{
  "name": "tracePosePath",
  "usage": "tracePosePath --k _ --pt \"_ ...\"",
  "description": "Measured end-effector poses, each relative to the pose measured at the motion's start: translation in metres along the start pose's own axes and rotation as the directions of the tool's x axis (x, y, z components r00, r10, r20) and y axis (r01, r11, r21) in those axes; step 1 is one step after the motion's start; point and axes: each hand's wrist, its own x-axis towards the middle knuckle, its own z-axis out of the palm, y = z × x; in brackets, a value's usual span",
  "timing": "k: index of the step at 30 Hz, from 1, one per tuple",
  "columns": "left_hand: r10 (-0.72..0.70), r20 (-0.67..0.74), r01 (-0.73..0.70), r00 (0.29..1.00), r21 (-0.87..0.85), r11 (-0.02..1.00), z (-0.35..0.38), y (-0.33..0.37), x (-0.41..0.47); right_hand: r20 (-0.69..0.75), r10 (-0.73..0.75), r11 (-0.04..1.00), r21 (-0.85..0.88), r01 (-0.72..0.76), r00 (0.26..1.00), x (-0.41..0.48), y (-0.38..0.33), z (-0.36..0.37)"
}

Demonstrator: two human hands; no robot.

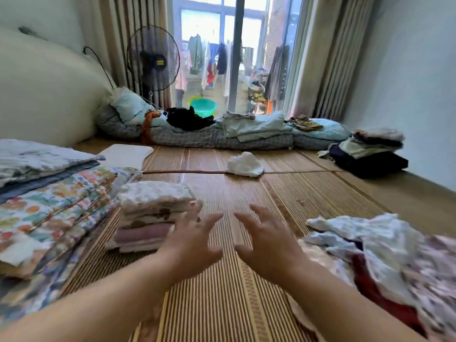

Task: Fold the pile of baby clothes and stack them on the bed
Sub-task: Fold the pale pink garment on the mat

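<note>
Hovering over the bed (222, 304), left hand (190, 243) and right hand (269, 245) spread wide, empty; a folded stack (153, 213) stands left, a sizeable unfolded pile (385, 255) waits right.

On the mat (308, 193) before you: folded stack (153, 211) at your left, unfolded pile (385, 243) at your right, crumpled garment (244, 165) beyond. Bedding roll (197, 138) behind; fan (153, 59) behind that.

Folded stack (153, 213) left, rumpled pile (385, 255) right
</note>
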Motion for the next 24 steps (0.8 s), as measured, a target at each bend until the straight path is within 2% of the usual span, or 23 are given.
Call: tracePosePath --k 3,6,8,10,14,19,21,22,24 --pt "0.161 0.09 -0.162 0.983 0.012 0.987 0.038 0.068 -0.039 0.041 0.154 0.988 0.01 -0.154 0.987 -0.075 0.047 -0.006" --pt "0.259 0.203 -0.271 0.944 0.034 0.962 0.077 0.122 -0.056 0.021 0.32 0.941 0.105 -0.321 0.947 -0.128 0.091 -0.007" --pt "0.276 0.212 -0.291 0.938 0.044 0.956 0.1 0.148 -0.057 0.061 0.403 0.902 0.141 -0.407 0.913 -0.146 0.117 -0.004" --pt "0.231 0.215 -0.246 0.949 0.042 0.968 0.12 0.165 -0.053 0.138 0.44 0.877 0.148 -0.458 0.887 -0.154 0.141 0.001" --pt "0.122 0.191 -0.126 0.974 0.004 0.992 0.151 0.178 -0.028 0.179 0.419 0.883 0.151 -0.445 0.89 -0.148 0.173 0.01" --pt "-0.017 0.17 0.053 0.985 -0.209 0.976 0.148 0.188 -0.005 0.316 0.292 0.949 0.021 -0.314 0.903 -0.143 0.18 0.013" --pt "-0.027 0.163 0.089 0.986 -0.382 0.92 0.132 0.195 -0.006 0.262 0.269 0.96 0.009 -0.281 0.927 -0.144 0.18 0.014" --pt "-0.019 0.163 0.093 0.987 -0.464 0.881 0.12 0.198 -0.009 0.187 0.265 0.957 0.066 -0.281 0.946 -0.144 0.18 0.014" --pt "-0.004 0.154 0.09 0.988 -0.554 0.828 0.094 0.202 -0.015 0.034 0.291 0.897 0.337 -0.285 0.956 -0.147 0.18 0.009"
